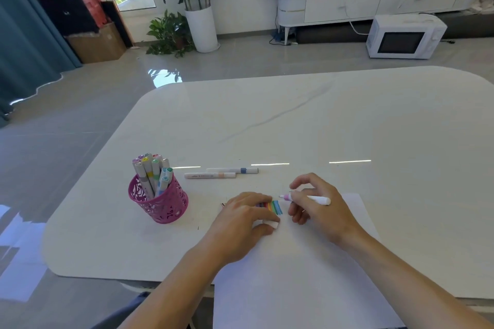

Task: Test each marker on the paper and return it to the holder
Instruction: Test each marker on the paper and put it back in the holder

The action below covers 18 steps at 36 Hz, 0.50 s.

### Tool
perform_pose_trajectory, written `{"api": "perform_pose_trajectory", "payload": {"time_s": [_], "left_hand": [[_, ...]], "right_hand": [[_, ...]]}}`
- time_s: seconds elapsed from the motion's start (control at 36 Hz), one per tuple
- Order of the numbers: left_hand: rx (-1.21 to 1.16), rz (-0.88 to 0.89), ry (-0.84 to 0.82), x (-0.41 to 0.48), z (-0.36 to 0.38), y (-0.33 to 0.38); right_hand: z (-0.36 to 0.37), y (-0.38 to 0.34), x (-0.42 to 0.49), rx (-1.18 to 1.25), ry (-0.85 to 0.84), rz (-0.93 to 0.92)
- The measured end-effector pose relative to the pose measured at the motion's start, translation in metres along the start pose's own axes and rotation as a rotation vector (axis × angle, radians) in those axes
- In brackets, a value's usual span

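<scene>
White counter, paper at its near edge. Pink-tipped marker clamped in right hand, tip just right of colour stripes. Left hand pressing paper flat, pinching what looks like its cap. Best drawn beside last stripe, lightly, then capped and dropped into pink holder, two loose markers beyond.

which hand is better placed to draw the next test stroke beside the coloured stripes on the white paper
Right. The right hand already pinches the uncapped white marker with the pink tip, its tip beside the coloured stripes. The left hand lies on the white paper sheet, likely steadying it.
</scene>
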<state>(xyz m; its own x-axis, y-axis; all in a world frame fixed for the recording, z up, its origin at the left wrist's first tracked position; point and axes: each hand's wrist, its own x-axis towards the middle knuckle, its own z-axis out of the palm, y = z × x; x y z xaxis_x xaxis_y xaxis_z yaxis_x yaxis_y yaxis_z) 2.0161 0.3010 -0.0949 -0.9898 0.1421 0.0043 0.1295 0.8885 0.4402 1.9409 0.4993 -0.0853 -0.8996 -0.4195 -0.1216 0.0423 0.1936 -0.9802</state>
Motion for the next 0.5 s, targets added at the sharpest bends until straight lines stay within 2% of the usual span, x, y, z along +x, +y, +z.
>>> {"api": "perform_pose_trajectory", "payload": {"time_s": [0.14,0.5], "left_hand": [[0.001,0.04,-0.002,0.0019,0.0017,-0.0026],[0.019,0.099,-0.019,0.0046,0.0014,-0.0056]], "right_hand": [[-0.0005,0.0065,0.0005,0.023,0.05,0.037],[0.0014,0.0102,0.0012,-0.037,0.044,0.027]]}}
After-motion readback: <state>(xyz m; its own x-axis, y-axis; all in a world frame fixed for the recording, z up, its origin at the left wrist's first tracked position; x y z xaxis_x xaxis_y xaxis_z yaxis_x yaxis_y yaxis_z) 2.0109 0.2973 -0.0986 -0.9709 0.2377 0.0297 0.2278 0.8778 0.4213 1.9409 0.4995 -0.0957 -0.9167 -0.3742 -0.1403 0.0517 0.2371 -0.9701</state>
